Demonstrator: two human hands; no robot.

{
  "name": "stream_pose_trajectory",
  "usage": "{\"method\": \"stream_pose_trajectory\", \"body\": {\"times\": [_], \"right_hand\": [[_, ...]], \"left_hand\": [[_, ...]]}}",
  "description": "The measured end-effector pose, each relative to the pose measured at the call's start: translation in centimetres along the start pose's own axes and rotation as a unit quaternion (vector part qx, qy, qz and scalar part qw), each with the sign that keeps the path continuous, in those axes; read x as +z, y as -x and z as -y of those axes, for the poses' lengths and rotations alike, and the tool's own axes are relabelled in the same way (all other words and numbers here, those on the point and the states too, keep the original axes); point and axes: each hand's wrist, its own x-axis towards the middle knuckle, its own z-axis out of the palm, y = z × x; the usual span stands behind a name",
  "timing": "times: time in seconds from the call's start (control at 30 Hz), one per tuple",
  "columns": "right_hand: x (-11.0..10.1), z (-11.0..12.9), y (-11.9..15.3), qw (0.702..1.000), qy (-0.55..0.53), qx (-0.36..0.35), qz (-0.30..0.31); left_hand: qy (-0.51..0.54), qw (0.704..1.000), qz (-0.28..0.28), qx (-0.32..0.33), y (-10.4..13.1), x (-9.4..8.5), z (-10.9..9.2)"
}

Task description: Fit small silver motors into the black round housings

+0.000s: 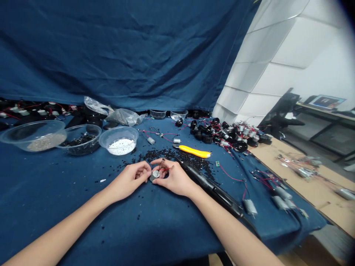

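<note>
Between my hands is a small round part (155, 175) with a pale top, a dark side and thin red and black wires. My right hand (173, 178) holds it with thumb and fingers curled around its right side. My left hand (132, 180) is closed, thumb and fingertips pressed together at the part's left edge; what they pinch, if anything, is too small to tell. Many tiny black pieces (201, 162) are scattered behind my hands. A black electric screwdriver (213, 190) lies beside my right forearm, and a yellow-handled cutter (194, 151) lies behind it.
Clear bowls hold silvery bits (47, 142), black pieces (83, 144) and white pieces (121, 146) at left. A pile of wired black parts (240, 138) sits at back right. Small wired motors (250, 207) lie at right, near a wooden board (299, 173).
</note>
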Motion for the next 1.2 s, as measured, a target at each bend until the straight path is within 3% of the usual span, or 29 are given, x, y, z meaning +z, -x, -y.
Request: {"method": "stream_pose_trajectory", "body": {"times": [0.2, 0.5, 0.73, 0.87, 1.2], "right_hand": [[0.0, 0.1, -0.1, 1.000, -0.006, 0.005, 0.005], [-1.0, 0.4, -0.3, 0.995, 0.072, 0.007, -0.068], [0.1, 0.3, -0.1, 0.992, 0.121, 0.029, -0.004], [0.8, 0.3, -0.1, 0.992, 0.120, 0.037, 0.000], [-0.1, 1.4, -0.5, 0.987, 0.004, 0.049, -0.150]], "left_hand": [[-0.075, 0.997, -0.003, 0.025, 0.2, -0.2, -0.4], [-0.170, 0.984, -0.056, 0.016, -0.2, -2.0, 0.0], [-0.123, 0.990, -0.067, 0.007, 0.0, -1.6, -0.4], [-0.104, 0.992, -0.078, 0.001, 0.1, -1.4, -0.4], [-0.083, 0.992, -0.094, 0.018, -0.2, -0.7, -0.1]]}}
